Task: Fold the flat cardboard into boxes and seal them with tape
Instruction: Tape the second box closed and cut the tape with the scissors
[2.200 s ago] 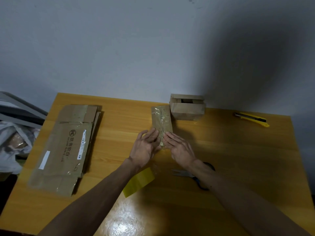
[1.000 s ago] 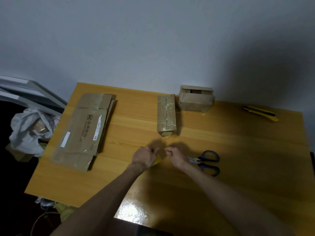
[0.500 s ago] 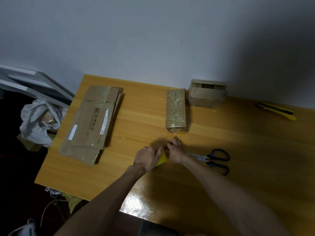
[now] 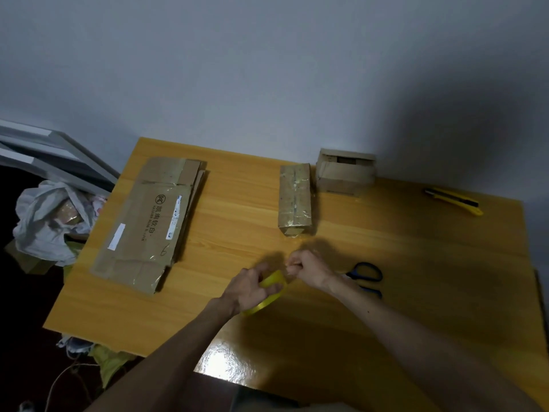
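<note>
**Yellow-wood table, tape roll in both hands: freeing the tape end**

Head view. Pale grey wall (image 4: 267,69) behind, glossy wooden table (image 4: 416,257) below us. Near the front edge our left hand (image 4: 248,289) grips the yellow tape roll (image 4: 271,280), fingers curled round it and lifting it just off the wood. Our right hand (image 4: 310,270) meets the roll's far rim, thumb and fingertips pinched together where we judge the tape end to be; the strip itself is too faint to make out.

The long box (image 4: 294,197) lies beyond the hands, already glossy with tape along its top, its near end looking unsealed. A second box (image 4: 344,173) stands just beside it by the wall. The flat cardboard stack (image 4: 148,221) waits well to the left. Scissors (image 4: 367,273) lie just beside our right wrist, and a utility knife (image 4: 454,200) sits far right.

To do this well, we hold the roll steady with the left hand and draw the end out straight with the right, so that it neither splits nor folds onto itself. We pull enough to wrap the box's near end, and we cut with the scissors, which are close.
</note>
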